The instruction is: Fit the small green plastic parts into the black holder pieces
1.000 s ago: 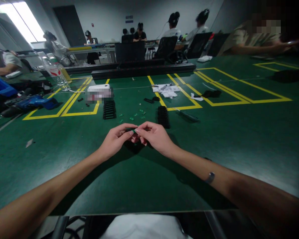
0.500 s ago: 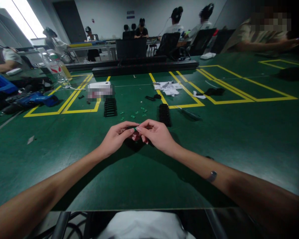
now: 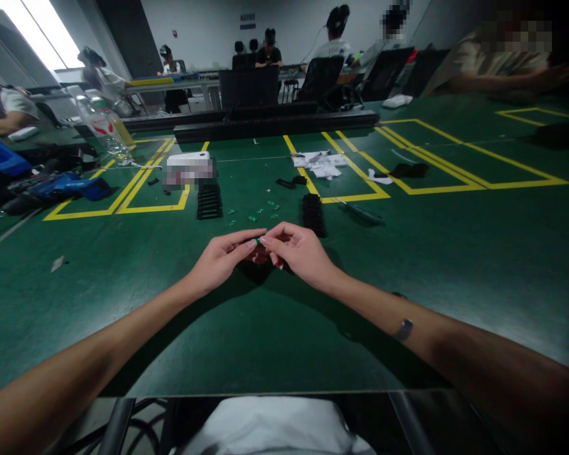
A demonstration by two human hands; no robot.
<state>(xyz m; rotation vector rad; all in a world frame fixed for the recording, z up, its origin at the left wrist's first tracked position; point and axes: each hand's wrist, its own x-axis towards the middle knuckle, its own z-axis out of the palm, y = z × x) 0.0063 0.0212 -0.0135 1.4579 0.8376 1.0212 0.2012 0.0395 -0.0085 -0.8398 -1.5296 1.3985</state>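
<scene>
Both hands meet fingertip to fingertip above the green table [image 3: 246, 341]. Between thumb and fingers, my left hand [image 3: 224, 258] pinches a small green piece [image 3: 259, 241], which looks like a tiny circuit board. My right hand [image 3: 299, 254] is closed on the same piece from the other side. Fingers cover most of it, and whether a dark part lies under it I cannot tell. Just beyond the hands lie several loose green boards [image 3: 253, 218]. A black ribbed stack [image 3: 209, 202] stands to their left, and another black ribbed stack [image 3: 313, 215] to their right.
White crumpled paper [image 3: 320, 163] and small black parts [image 3: 291, 182] lie farther back. A tweezers-like tool [image 3: 360, 213] rests at right. At left are a white box [image 3: 188, 167], plastic bottles [image 3: 105, 126] and a blue tool [image 3: 78, 188]. A black rail [image 3: 275, 126] crosses behind; people sit beyond.
The hands stay together with the small green piece between them; the fingers shift only slightly. The whole view has moved a little with the head.
</scene>
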